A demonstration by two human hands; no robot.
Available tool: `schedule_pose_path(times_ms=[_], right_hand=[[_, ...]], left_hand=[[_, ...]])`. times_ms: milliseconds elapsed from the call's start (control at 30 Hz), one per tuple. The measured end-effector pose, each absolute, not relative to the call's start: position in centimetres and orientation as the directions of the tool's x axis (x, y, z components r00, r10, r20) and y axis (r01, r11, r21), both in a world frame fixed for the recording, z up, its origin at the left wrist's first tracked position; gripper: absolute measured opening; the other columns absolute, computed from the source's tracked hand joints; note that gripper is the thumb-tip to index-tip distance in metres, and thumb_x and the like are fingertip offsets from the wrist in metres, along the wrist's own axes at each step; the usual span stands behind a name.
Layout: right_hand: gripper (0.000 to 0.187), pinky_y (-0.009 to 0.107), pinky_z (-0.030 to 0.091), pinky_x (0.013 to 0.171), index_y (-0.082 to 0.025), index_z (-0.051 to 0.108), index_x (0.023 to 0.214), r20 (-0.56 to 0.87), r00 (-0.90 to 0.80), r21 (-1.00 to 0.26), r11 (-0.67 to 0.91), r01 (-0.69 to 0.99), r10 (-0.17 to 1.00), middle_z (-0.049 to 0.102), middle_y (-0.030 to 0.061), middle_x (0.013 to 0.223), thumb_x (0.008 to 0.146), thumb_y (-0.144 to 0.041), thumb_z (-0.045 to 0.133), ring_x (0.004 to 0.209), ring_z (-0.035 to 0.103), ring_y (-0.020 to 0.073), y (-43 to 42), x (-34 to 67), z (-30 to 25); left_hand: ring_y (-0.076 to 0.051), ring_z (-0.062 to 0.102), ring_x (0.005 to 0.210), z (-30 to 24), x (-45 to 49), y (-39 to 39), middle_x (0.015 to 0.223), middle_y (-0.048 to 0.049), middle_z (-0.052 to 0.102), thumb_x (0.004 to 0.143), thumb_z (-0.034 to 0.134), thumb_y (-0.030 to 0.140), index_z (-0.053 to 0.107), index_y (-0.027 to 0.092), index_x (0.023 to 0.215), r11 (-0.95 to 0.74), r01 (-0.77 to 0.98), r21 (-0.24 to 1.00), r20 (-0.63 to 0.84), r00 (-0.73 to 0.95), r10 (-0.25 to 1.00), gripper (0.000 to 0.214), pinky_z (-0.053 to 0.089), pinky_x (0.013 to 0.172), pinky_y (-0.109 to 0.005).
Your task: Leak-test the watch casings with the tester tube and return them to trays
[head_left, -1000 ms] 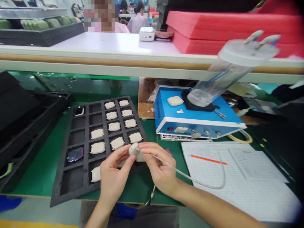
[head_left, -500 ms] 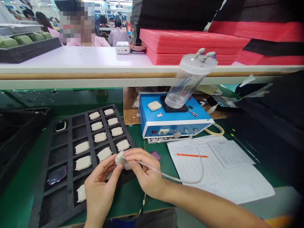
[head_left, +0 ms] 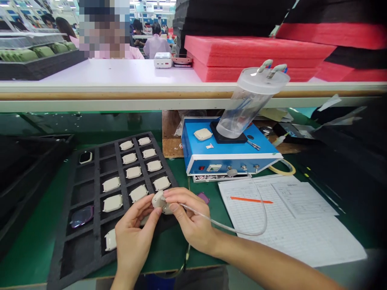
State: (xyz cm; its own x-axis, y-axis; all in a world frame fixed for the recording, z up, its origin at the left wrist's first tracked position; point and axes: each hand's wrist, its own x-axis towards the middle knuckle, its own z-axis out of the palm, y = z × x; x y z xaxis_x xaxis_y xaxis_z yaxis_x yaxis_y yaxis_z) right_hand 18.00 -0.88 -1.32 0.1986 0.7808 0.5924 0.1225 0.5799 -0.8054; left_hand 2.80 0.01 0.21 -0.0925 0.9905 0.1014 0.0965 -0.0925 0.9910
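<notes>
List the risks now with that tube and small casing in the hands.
1. The clear tube loops loosely from the blue box to the right hand; a tug might pull it off the cream casing.
2. The left hand grips the casing only by fingertips above the foam tray; it may slip.

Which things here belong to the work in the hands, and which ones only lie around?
In the work: left hand, right hand, white casing held between them, clear tube, blue box, foam tray.
Lying about: paper sheets, orange pen, red foam sheets, white charger.
</notes>
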Motion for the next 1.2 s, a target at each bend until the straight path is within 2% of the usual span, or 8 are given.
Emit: schedule_pose_path(times_ms=[267,567,967,1200], right_hand=[[0.024,0.031,0.063,0.092,-0.025,0.078,0.107,0.58,0.175,-0.815,0.568,0.119,0.796,0.079,0.0061,0.107,0.098,-0.009,0.063,0.104,0.076,0.0181,-1.44,18.07,-1.73],[0.028,0.028,0.061,0.095,-0.027,0.077,0.109,0.579,0.161,-0.816,0.566,0.121,0.8,0.078,0.0043,0.11,0.097,-0.006,0.062,0.106,0.075,0.0167,-1.52,18.1,-1.98],[0.026,0.03,0.062,0.093,-0.025,0.077,0.108,0.576,0.166,-0.817,0.567,0.102,0.8,0.078,0.0057,0.107,0.097,-0.007,0.063,0.104,0.075,0.0174,-1.3,18.03,-1.56],[0.023,0.033,0.062,0.091,-0.023,0.078,0.106,0.579,0.173,-0.814,0.576,0.069,0.797,0.078,0.0082,0.104,0.097,-0.008,0.063,0.103,0.075,0.0203,-0.82,17.92,-1.75]], left_hand=[[-0.018,0.08,0.084,0.56,2.98,-0.33,0.097,-0.0059,0.084,0.078,0.083,0.023,0.082,0.02,0.1,-0.086,0.094,0.992,0.091,-0.054,0.994,0.022,0.065,0.079,-0.021],[-0.018,0.079,0.082,0.42,2.98,-0.5,0.096,-0.0047,0.084,0.079,0.081,0.023,0.082,0.02,0.1,-0.09,0.1,0.991,0.096,-0.05,0.994,0.022,0.064,0.078,-0.022],[-0.021,0.081,0.081,0.23,2.79,-0.2,0.096,-0.0077,0.084,0.077,0.083,0.026,0.083,0.018,0.101,-0.098,0.142,0.985,0.109,-0.077,0.991,0.025,0.066,0.077,-0.024],[-0.02,0.082,0.079,0.01,2.67,0.17,0.095,-0.0054,0.085,0.074,0.086,0.026,0.084,0.022,0.099,-0.13,0.122,0.984,0.14,-0.082,0.987,0.026,0.065,0.075,-0.02]])
